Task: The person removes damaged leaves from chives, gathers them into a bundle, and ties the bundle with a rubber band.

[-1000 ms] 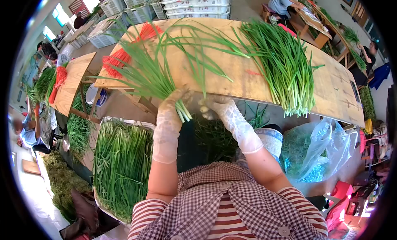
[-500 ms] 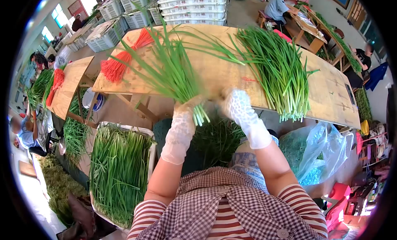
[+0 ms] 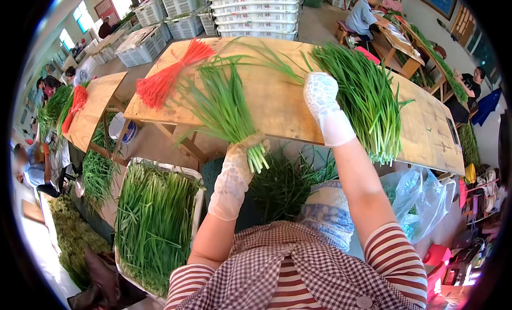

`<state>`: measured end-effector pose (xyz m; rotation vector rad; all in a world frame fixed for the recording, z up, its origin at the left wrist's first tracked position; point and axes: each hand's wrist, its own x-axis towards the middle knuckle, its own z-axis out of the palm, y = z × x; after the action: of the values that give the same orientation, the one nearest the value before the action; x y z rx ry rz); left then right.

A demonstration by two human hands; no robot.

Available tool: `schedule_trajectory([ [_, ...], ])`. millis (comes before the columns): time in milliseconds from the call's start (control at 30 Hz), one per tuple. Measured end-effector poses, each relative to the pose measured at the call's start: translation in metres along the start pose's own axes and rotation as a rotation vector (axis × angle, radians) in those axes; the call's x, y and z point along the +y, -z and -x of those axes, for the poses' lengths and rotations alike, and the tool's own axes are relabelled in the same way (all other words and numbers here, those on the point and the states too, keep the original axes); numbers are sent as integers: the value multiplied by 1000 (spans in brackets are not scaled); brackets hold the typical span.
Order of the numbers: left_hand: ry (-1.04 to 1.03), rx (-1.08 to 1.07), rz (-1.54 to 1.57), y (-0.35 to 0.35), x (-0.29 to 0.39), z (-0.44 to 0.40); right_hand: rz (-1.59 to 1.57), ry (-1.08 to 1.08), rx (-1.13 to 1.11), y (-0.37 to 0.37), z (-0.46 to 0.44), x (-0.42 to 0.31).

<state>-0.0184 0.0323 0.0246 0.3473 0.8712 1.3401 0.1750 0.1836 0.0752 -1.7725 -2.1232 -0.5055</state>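
Observation:
My left hand (image 3: 242,152), in a patterned white glove, is closed round the lower stems of a bunch of garlic chives (image 3: 226,104). The leaves fan up and left over the table, and the pale cut ends stick out below the fist. Further right, my gloved right hand (image 3: 321,94) is curled over the stem ends of a few loose chives (image 3: 280,62) lying on the wooden table (image 3: 277,115); its fingertips are hidden. Just beside that hand lies a big pile of chives (image 3: 368,102), white ends toward me.
Red ties (image 3: 170,78) lie on the table's left part. A white crate (image 3: 198,184) full of chives stands at my left, and a clear plastic bag (image 3: 426,198) at my right. Stacked white crates (image 3: 253,14) rise behind the table. Several people work at other tables.
My right hand has moved up and right, from beside the held bunch to the loose chives by the pile. My left hand keeps the bunch, now slightly lower in view.

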Motion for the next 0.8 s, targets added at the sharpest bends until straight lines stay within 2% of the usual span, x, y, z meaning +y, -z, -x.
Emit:
schedule_trajectory([
  [33,-3,8,-11,-1,-1,1,-184,-30,34,6,13,-5],
  [67,-6,16,-24,-5,0,3,-365,40,89,4,29,-5],
  [133,-23,30,-40,-6,-3,6,-1034,-254,-387,47,74,-20],
  [167,-80,13,-50,-5,-6,6,-1327,-339,-508,52,96,-26],
  [200,-132,-4,-61,-3,-10,6,-1487,-454,-549,55,120,-35],
  [233,-177,-21,-74,-1,-15,7,-1592,-478,-577,48,140,-39],
  [300,-136,-13,-147,-3,-18,12,-1804,-630,-633,40,166,-44],
  [400,-155,38,-202,-9,-21,19,-1755,-717,-616,37,169,-40],
  [500,-152,38,-234,-4,-30,17,-1363,-417,-597,29,169,-45],
  [633,-196,72,-240,-7,-33,20,-1152,-401,-335,28,187,-54],
  [667,-203,90,-234,-8,-34,20,-1262,-413,-284,27,195,-51],
  [767,-247,98,-223,-7,-30,16,-1282,-529,-439,8,219,-41],
  [800,-267,93,-221,-6,-26,14,-1123,-315,-523,9,229,-30],
])
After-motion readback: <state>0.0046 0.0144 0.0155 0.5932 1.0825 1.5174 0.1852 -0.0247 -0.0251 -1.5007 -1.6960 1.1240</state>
